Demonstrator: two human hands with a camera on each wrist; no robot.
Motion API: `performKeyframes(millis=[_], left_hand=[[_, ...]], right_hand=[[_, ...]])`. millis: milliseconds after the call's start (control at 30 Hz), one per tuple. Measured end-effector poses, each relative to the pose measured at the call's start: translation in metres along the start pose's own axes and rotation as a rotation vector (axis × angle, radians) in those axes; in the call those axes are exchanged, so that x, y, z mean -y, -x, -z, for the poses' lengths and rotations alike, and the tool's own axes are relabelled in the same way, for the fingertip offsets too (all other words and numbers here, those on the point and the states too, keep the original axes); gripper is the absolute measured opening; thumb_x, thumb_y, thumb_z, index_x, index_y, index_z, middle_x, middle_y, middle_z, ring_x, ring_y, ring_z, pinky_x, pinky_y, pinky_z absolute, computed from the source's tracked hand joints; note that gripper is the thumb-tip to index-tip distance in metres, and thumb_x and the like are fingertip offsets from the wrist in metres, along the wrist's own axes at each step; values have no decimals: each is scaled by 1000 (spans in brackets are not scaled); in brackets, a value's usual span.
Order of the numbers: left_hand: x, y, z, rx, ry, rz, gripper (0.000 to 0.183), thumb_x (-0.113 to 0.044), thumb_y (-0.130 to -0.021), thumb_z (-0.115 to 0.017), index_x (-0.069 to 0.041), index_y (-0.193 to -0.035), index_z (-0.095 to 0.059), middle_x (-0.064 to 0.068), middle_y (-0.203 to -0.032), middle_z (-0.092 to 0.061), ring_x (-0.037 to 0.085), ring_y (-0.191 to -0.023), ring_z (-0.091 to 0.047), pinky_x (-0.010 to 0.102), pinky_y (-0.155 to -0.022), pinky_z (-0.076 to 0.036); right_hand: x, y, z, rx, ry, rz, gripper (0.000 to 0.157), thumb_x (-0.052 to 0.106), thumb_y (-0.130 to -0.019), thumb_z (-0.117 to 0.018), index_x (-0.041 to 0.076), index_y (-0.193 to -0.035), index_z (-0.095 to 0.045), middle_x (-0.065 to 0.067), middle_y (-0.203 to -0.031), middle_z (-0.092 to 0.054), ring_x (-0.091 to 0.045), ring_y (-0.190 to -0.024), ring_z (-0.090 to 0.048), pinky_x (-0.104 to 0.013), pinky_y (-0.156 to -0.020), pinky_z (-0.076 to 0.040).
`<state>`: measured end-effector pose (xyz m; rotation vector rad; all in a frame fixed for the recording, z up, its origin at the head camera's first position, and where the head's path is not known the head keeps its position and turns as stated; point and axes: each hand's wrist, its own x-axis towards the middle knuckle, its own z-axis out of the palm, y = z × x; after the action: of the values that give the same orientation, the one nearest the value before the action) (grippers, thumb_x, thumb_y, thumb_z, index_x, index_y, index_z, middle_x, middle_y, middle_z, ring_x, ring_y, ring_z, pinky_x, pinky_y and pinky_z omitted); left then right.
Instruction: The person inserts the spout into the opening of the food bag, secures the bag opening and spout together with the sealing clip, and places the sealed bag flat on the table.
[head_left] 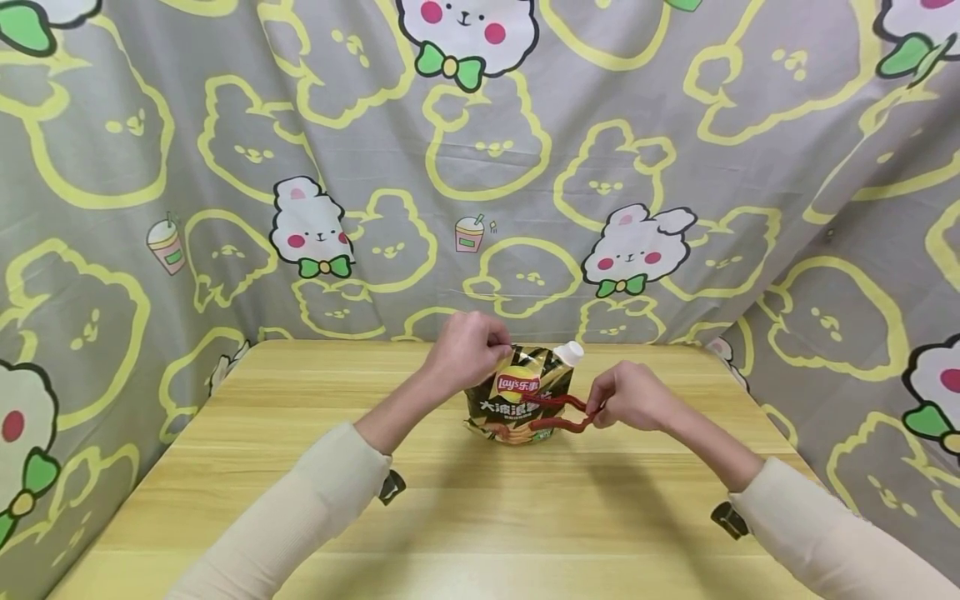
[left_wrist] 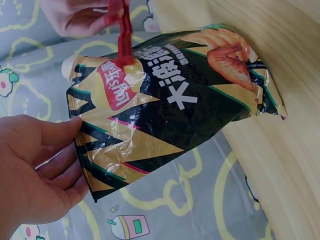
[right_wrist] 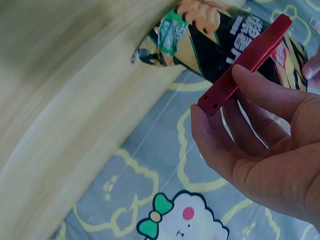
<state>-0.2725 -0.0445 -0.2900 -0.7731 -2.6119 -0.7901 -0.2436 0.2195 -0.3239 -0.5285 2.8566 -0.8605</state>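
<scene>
A black and gold Lay's chip bag (head_left: 517, 383) stands near the far side of the table, its top seam upward. My left hand (head_left: 468, 350) pinches the bag's upper left corner; in the left wrist view the thumb lies on the front and the fingers (left_wrist: 57, 170) are behind the edge. My right hand (head_left: 633, 396) grips a red two-armed plastic tool (head_left: 558, 425) by its joined end. Its arms are spread apart, pointing left across the front of the bag. In the right wrist view, thumb and fingers hold the red tool (right_wrist: 250, 55) near an end with small square holes.
A white cap (head_left: 572, 353) shows at the bag's upper right corner; what it belongs to is hidden behind the bag. The wooden table (head_left: 337, 500) meets a grey patterned curtain (head_left: 375, 167) at the back and both sides.
</scene>
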Motion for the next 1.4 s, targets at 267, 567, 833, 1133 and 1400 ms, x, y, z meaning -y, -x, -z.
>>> performKeyframes(millis=[267, 567, 833, 1133, 1400], left_hand=[[2, 1, 0, -3, 5, 3, 10, -9, -89, -77, -10, -79, -79, 0, -75, -75, 9, -63, -66, 29, -69, -58], [3, 1, -1, 2, 7, 11, 8, -9, -89, -77, -10, -81, -79, 1, -80, -77, 11, -68, -69, 27, -70, -58], [2, 1, 1, 13, 2, 22, 8, -9, -90, -76, -10, -83, -79, 1, -80, -77, 11, -68, -69, 27, -70, -58], [2, 0, 1, 13, 1, 11, 8, -10, -90, -76, -10, -82, -79, 1, -79, -76, 10, -67, -68, 28, -70, -58], [2, 0, 1, 11, 14, 12, 9, -9, -90, -76, -9, -81, -79, 1, -78, -76, 9, -65, -66, 26, -67, -57]], right_hand=[[-9, 1, 19, 19, -18, -42, 11, -2, -73, -80, 9, -76, -75, 0, -71, -74, -13, -70, -64, -31, -69, -49], [-27, 2, 37, 26, -1, -83, 8, 2, -74, -80, 8, -75, -75, 0, -70, -73, -13, -71, -64, -30, -68, -48], [-39, 4, 54, 59, 0, -141, 7, 1, -77, -77, 7, -77, -74, 0, -74, -73, -15, -73, -63, -30, -66, -51], [-46, 3, 57, 25, -17, -167, 5, 2, -77, -79, 5, -78, -74, 0, -71, -72, -15, -67, -62, -30, -62, -52], [-36, 0, 49, -17, 10, -134, 6, 6, -79, -80, 4, -82, -76, 0, -75, -73, -15, -70, -62, -30, -63, -50]])
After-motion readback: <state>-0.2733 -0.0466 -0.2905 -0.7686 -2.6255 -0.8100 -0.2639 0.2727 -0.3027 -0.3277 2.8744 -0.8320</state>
